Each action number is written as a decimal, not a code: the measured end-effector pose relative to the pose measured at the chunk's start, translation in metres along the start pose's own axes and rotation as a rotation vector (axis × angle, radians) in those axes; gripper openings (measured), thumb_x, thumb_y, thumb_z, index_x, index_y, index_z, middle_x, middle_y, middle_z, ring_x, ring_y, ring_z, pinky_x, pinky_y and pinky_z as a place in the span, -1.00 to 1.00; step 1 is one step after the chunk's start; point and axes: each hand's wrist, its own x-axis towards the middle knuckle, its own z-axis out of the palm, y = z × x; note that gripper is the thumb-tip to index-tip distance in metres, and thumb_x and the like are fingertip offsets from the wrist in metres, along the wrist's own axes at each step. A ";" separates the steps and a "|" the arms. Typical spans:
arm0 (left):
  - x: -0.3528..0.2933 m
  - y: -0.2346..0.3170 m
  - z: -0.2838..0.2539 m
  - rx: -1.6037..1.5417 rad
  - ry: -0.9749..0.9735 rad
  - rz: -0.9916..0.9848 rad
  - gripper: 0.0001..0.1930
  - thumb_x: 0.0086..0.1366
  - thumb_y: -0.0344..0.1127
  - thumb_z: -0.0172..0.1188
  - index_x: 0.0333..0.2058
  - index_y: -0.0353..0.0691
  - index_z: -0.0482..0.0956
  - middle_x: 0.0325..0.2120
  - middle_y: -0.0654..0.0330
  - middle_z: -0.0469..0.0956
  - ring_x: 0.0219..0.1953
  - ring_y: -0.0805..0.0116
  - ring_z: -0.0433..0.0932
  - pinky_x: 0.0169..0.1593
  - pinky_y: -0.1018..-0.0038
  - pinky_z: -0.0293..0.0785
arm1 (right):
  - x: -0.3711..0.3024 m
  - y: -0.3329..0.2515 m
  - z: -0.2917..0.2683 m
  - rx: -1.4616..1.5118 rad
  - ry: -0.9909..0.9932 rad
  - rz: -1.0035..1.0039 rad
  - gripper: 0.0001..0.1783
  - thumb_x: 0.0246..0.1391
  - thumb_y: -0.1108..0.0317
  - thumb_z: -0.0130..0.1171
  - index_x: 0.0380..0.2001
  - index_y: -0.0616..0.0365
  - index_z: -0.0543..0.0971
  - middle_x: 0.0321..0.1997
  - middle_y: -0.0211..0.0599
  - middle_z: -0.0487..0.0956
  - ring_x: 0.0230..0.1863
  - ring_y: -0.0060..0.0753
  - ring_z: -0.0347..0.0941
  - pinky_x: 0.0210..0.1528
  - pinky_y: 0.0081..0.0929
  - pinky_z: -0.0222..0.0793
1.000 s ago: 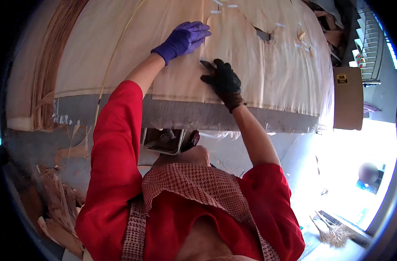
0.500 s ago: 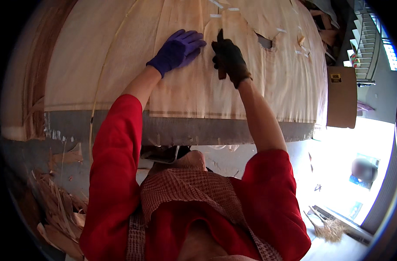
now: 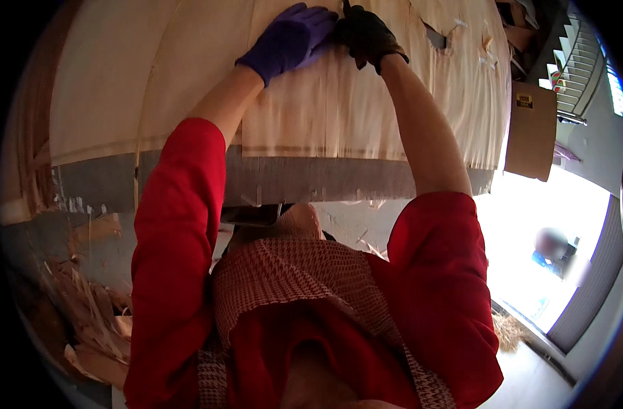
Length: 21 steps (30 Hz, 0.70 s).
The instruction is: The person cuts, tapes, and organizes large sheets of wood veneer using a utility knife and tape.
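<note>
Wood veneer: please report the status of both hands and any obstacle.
Left hand flat on veneer. Right hand close beside it, closed around dark tool. Hole in veneer, right of both hands.

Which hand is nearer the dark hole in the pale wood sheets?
Right: the right hand is left of the hole, apart from it; the left hand is farther left.

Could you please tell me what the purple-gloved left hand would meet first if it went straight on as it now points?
Most likely the black-gloved right hand, or the dark tool jutting from it, just beyond the left hand; any gap is hard to judge.
</note>
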 end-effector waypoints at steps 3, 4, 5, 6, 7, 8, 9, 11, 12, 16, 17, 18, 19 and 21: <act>0.009 0.011 -0.014 0.010 -0.064 -0.069 -0.71 0.09 -0.23 -0.01 -0.23 -0.22 0.45 -0.23 0.10 0.46 -0.12 0.23 0.41 0.01 0.32 0.23 | -0.039 -0.025 -0.007 -0.003 -0.032 0.038 -0.69 -0.13 0.26 -0.05 -0.44 0.34 0.47 -0.35 0.09 0.45 -0.41 -0.08 0.47 -0.31 -0.25 0.39; 0.010 0.012 -0.013 -0.003 -0.036 -0.060 -0.71 0.09 -0.23 -0.01 -0.23 -0.22 0.45 -0.23 0.10 0.46 -0.13 0.23 0.41 0.00 0.32 0.23 | -0.046 -0.025 -0.004 -0.041 -0.022 0.012 -0.69 -0.14 0.28 -0.07 -0.45 0.36 0.47 -0.35 0.11 0.43 -0.43 -0.07 0.46 -0.32 -0.24 0.38; 0.011 0.012 -0.011 -0.016 -0.007 -0.051 -0.72 0.09 -0.23 -0.01 -0.23 -0.22 0.45 -0.24 0.10 0.46 -0.13 0.22 0.42 0.00 0.32 0.24 | -0.050 -0.016 0.006 -0.138 -0.022 -0.040 -0.67 -0.13 0.31 -0.09 -0.37 0.39 0.44 -0.33 0.13 0.40 -0.42 -0.05 0.46 -0.30 -0.23 0.38; 0.010 0.013 -0.010 -0.028 0.020 -0.042 -0.72 0.09 -0.23 -0.01 -0.24 -0.22 0.45 -0.24 0.11 0.47 -0.14 0.21 0.42 0.00 0.32 0.24 | -0.056 -0.011 0.013 -0.233 -0.023 -0.092 -0.64 -0.12 0.34 -0.11 -0.29 0.41 0.42 -0.30 0.16 0.38 -0.41 -0.03 0.45 -0.29 -0.22 0.37; 0.008 0.013 -0.012 -0.022 0.008 -0.030 -0.72 0.08 -0.25 -0.02 -0.23 -0.21 0.45 -0.25 0.12 0.47 -0.15 0.22 0.42 -0.03 0.32 0.26 | -0.064 -0.018 0.014 -0.243 -0.045 -0.058 -0.61 -0.08 0.32 -0.12 -0.21 0.41 0.37 -0.26 0.12 0.39 -0.33 -0.06 0.44 -0.24 -0.24 0.36; 0.008 0.012 -0.013 -0.002 0.004 -0.007 -0.73 0.08 -0.26 -0.02 -0.23 -0.20 0.46 -0.25 0.12 0.47 -0.16 0.23 0.42 -0.03 0.33 0.26 | -0.072 -0.025 0.016 -0.252 -0.067 -0.023 -0.56 -0.04 0.31 -0.14 -0.12 0.41 0.32 -0.21 0.09 0.40 -0.25 -0.09 0.43 -0.19 -0.26 0.35; 0.008 0.010 -0.013 0.017 0.000 0.017 -0.73 0.08 -0.27 -0.03 -0.23 -0.18 0.46 -0.26 0.13 0.47 -0.16 0.23 0.42 -0.04 0.33 0.26 | -0.080 -0.032 0.019 -0.260 -0.090 0.012 -0.52 0.01 0.29 -0.16 -0.03 0.41 0.27 -0.17 0.05 0.41 -0.17 -0.12 0.42 -0.13 -0.29 0.34; 0.012 0.015 -0.013 0.053 -0.032 0.054 -0.74 0.06 -0.30 -0.04 -0.24 -0.14 0.47 -0.27 0.14 0.47 -0.17 0.24 0.43 -0.06 0.33 0.28 | -0.099 -0.031 0.038 -0.152 0.182 0.018 -0.60 -0.04 0.28 -0.08 -0.14 0.32 0.37 -0.27 0.02 0.49 -0.25 -0.08 0.47 -0.20 -0.28 0.38; 0.013 0.019 -0.013 0.063 -0.028 0.081 -0.75 0.07 -0.30 -0.04 -0.25 -0.13 0.48 -0.27 0.14 0.47 -0.18 0.24 0.42 -0.07 0.33 0.28 | -0.110 -0.026 0.050 -0.100 0.319 0.024 -0.64 -0.06 0.27 -0.04 -0.20 0.28 0.42 -0.32 0.01 0.53 -0.29 -0.06 0.49 -0.24 -0.27 0.40; 0.007 0.011 -0.010 0.127 0.019 0.132 -0.75 0.07 -0.29 -0.04 -0.26 -0.12 0.49 -0.28 0.15 0.46 -0.18 0.23 0.42 -0.08 0.32 0.29 | -0.132 -0.033 0.066 -0.143 0.195 -0.056 -0.62 -0.06 0.31 -0.05 -0.17 0.33 0.36 -0.38 0.06 0.51 -0.31 0.01 0.48 -0.28 -0.24 0.41; 0.008 0.011 -0.009 0.115 0.009 0.124 -0.75 0.07 -0.29 -0.04 -0.26 -0.12 0.49 -0.27 0.15 0.46 -0.18 0.22 0.42 -0.08 0.32 0.29 | -0.144 -0.041 0.067 -0.119 0.227 -0.054 -0.63 -0.07 0.32 -0.05 -0.20 0.34 0.36 -0.41 0.09 0.51 -0.32 0.01 0.48 -0.30 -0.24 0.42; 0.008 0.012 -0.009 0.104 -0.002 0.116 -0.75 0.07 -0.29 -0.04 -0.25 -0.12 0.49 -0.27 0.15 0.46 -0.17 0.22 0.42 -0.08 0.32 0.29 | -0.153 -0.042 0.074 -0.125 0.231 -0.046 -0.65 -0.07 0.32 -0.05 -0.23 0.35 0.36 -0.43 0.09 0.51 -0.34 0.01 0.48 -0.32 -0.25 0.42; 0.010 0.013 -0.008 0.102 0.018 0.139 -0.74 0.07 -0.29 -0.03 -0.25 -0.13 0.49 -0.26 0.14 0.46 -0.16 0.22 0.41 -0.08 0.31 0.29 | -0.164 -0.040 0.084 -0.133 0.239 -0.037 -0.67 -0.08 0.32 -0.05 -0.27 0.35 0.37 -0.45 0.10 0.50 -0.36 0.01 0.48 -0.34 -0.26 0.42; 0.007 0.010 -0.008 0.114 -0.020 0.125 -0.74 0.06 -0.29 -0.02 -0.24 -0.13 0.49 -0.25 0.14 0.46 -0.16 0.21 0.41 -0.07 0.31 0.29 | -0.185 -0.056 0.086 -0.122 0.202 -0.009 -0.74 -0.09 0.32 -0.04 -0.38 0.32 0.36 -0.50 0.11 0.50 -0.41 0.00 0.49 -0.40 -0.27 0.42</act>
